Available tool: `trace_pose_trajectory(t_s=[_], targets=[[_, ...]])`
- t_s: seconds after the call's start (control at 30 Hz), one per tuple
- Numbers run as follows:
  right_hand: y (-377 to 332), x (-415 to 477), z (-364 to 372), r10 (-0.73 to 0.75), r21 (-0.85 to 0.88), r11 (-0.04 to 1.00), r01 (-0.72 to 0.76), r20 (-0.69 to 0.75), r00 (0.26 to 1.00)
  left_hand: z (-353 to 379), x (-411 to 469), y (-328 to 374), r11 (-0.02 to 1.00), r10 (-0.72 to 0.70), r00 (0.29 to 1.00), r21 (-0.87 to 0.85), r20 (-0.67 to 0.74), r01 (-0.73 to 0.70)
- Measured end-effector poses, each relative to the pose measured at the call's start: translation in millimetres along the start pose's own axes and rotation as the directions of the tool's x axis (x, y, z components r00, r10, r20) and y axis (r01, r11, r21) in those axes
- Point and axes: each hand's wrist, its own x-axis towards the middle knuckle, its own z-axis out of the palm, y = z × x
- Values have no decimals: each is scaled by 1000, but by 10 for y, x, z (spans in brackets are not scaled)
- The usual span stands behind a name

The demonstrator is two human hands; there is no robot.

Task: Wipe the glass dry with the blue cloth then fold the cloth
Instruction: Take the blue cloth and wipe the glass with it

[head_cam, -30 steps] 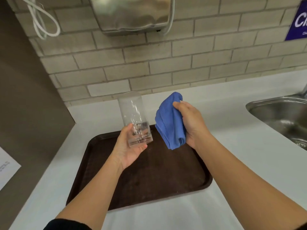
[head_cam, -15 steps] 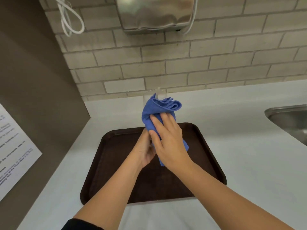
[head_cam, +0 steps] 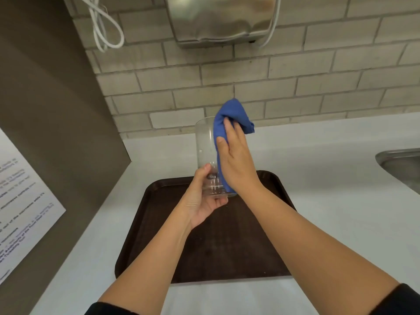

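A person dries a clear drinking glass [head_cam: 205, 153] above a dark brown tray [head_cam: 159, 235] set on a white worktop [head_cam: 329, 201], near its back edge below a tiled wall. The left hand [head_cam: 202, 201] is clamped around the glass's thick base, thumb up one side, holding it upright and lifted clear of the tray. The right hand [head_cam: 236, 162] presses the bunched blue cloth [head_cam: 231, 117] flat against the right side of the glass, fingers [head_cam: 227, 128] spread over the fabric and gripping it, with a loose fold of cloth standing above the rim. A few droplets appear to cling to the uncovered left wall, suggesting the wiping is only partly done. Done well, the stroke would likely call for the lower hand to turn the glass while the cloth hand keeps firm, even pressure, then reaches inside. The firm base hold matters: wet glass can slip. A steel sink [head_cam: 400, 164] sits at the worktop's right edge.
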Motion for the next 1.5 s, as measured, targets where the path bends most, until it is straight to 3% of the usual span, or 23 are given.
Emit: trace_pose_trajectory(t_s=[0.13,0.33,0.43,0.63,0.8,1.07,1.27,1.5], targets=[[112,-39,-74,301,329,896,-298,43,953,14,40,75,1000,9,999,-22,47,-8],[212,-142,-40,447,531,747,-400,45,894,78,100,113,997,-1,999,71,-32,3],[235,-174,-31,463,527,745,-408,31,886,136,115,123,988,37,992,156,-119,-18],[244,-196,-39,456,516,779,-357,-75,887,241,123,158,944,134,944,329,-301,-29],[178,-264,-31,421,480,818,-318,-121,899,368,111,92,902,178,931,430,-318,-25],[60,-415,-43,179,343,930,-135,-98,979,252,57,79,983,134,984,143,-118,-117],[8,-398,-27,11,192,981,9,-102,995,217,-39,155,993,117,993,22,13,-117],[-133,-2,-160,-14,217,976,33,-85,996,243,-110,227,990,49,998,-137,35,-44]])
